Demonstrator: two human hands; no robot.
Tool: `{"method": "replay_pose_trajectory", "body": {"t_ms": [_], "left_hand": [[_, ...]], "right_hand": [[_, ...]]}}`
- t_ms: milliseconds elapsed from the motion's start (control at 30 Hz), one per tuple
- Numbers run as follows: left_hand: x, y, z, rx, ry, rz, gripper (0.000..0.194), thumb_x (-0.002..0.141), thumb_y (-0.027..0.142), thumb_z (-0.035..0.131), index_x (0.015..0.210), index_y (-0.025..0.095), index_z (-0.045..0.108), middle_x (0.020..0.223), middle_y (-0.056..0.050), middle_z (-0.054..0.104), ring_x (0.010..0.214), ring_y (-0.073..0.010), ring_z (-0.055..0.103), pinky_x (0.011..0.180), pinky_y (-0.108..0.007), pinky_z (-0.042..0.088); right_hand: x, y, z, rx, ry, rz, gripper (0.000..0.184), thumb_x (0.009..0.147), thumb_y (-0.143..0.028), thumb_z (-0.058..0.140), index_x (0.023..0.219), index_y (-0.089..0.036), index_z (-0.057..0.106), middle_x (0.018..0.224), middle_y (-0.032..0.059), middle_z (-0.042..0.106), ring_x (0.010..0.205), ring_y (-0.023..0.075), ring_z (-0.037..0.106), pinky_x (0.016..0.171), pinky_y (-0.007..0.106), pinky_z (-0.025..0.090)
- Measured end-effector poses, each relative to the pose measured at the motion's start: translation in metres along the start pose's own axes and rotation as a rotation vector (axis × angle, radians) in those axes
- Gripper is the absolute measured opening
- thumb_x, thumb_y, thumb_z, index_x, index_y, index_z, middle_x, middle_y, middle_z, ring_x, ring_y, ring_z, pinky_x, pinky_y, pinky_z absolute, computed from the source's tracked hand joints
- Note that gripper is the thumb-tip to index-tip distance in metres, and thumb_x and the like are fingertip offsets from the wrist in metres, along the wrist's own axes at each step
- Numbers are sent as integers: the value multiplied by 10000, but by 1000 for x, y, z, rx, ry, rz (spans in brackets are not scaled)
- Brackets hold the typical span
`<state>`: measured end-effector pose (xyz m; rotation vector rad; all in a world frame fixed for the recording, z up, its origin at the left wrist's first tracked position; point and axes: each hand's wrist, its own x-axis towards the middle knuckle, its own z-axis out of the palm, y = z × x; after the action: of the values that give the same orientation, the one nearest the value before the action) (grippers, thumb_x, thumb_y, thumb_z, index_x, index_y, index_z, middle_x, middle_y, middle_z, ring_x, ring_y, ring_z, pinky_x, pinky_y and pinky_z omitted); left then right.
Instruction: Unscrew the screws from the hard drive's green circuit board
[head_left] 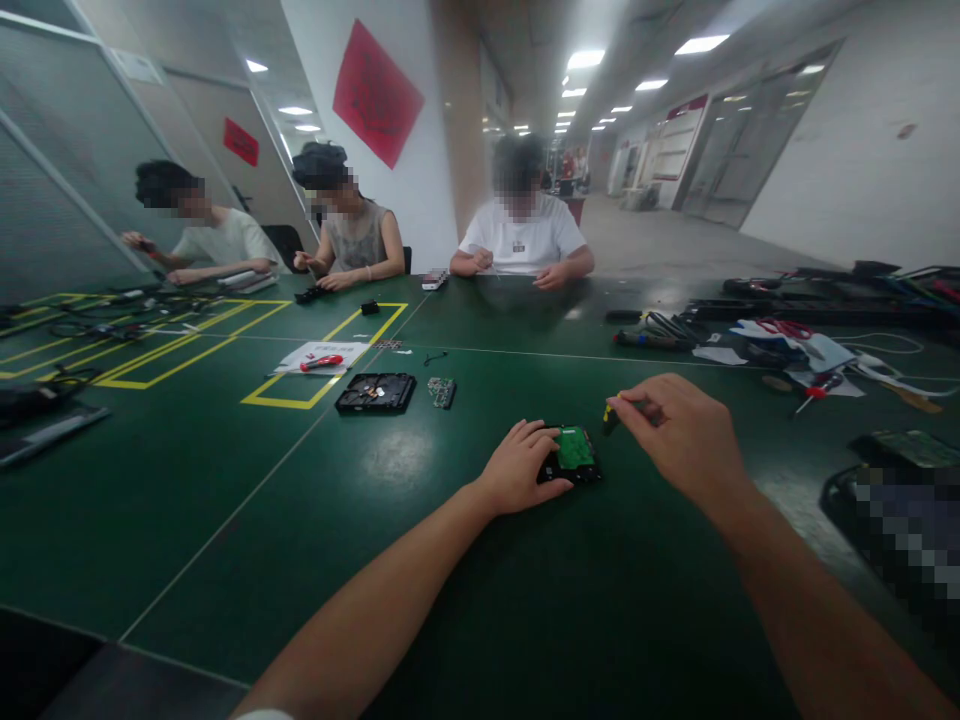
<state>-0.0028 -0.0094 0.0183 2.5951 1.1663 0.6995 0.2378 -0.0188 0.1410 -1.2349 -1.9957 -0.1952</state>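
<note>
A black hard drive with a green circuit board (576, 449) lies on the green table in front of me. My left hand (525, 467) rests over its left side, fingers across the top and thumb along the near edge, gripping it. Just right of the drive, my right hand (679, 440) is raised and pinches a small black-and-yellow object (608, 414) between thumb and fingers; its exact kind is too small to make out. Further left on the table are an opened black drive case (375, 392) and a loose circuit board (442, 391).
A red screwdriver (322, 363) lies on white paper inside yellow tape lines (277, 403). Cables and tools (660, 330) pile up at the right, near a black device (900, 520) at the edge. Three people sit across the table, and more cables (112, 320) lie far left.
</note>
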Motion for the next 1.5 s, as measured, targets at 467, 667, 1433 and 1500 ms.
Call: {"method": "replay_pose_trajectory", "body": {"t_ms": [467,667,1433,1500], "left_hand": [[3,1,1,29,31,34,574,875,554,726,1350,266,580,1460,-96,594,1431,-358,459,1216,-596,314],[3,0,2,24,39,39,557,870,546,732,1331,263,599,1452,-97,596,1420,-360,463,1211,-580,329],[3,1,4,23,67,62,533,860,485,760,1311,254,594,1403,-94,621,1380,-356,498,1193,-586,365],[4,0,4,27,71,64,532,859,486,761,1307,253,593,1397,-97,624,1372,-359,503,1189,-590,367]], "right_hand": [[0,3,1,151,-61,30,138,953,-300,626,1040,-231,707,981,66,763,763,219,706,712,381,555],[0,0,4,144,-15,76,154,919,-379,689,933,-229,719,972,75,726,714,203,678,664,361,553],[-3,0,1,142,-104,130,151,918,-322,705,916,-220,593,855,38,674,692,175,609,655,316,460],[-3,1,3,182,-97,163,190,907,-352,724,908,-220,587,823,30,676,668,169,607,639,310,459]]}}
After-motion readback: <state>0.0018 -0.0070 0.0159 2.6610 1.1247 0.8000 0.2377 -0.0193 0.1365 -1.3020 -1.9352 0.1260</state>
